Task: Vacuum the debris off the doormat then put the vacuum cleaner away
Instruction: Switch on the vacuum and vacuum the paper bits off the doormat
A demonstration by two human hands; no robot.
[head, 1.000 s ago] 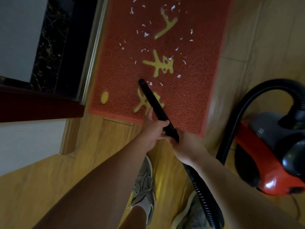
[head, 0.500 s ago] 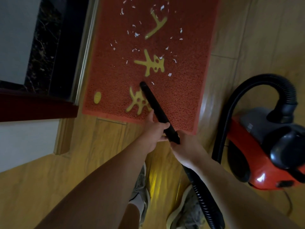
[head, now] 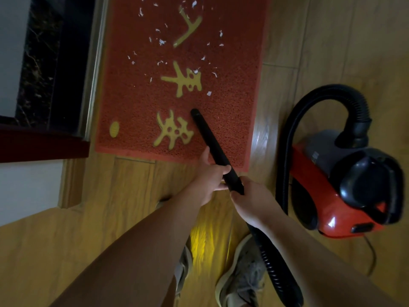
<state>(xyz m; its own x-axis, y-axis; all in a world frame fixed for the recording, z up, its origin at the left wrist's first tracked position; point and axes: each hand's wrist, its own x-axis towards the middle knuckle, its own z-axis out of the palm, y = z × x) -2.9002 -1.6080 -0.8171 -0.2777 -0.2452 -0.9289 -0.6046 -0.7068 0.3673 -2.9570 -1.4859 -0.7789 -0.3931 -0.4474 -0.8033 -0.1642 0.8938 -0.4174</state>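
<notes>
Nozzle [head: 208, 138] shifted right on doormat [head: 132, 96], long axis diagonal, tip pointing up-left

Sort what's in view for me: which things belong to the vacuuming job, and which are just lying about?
Job: doormat, debris, nozzle gripped by left hand, hose gripped by right hand, vacuum cleaner.
Just there: the person's shoes, wooden floor, door threshold.

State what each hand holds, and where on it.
Both hands hold the long black plastic vacuum nozzle: the left hand grips its shaft partway down, the right hand its rear end, where the ribbed black hose joins.
</notes>
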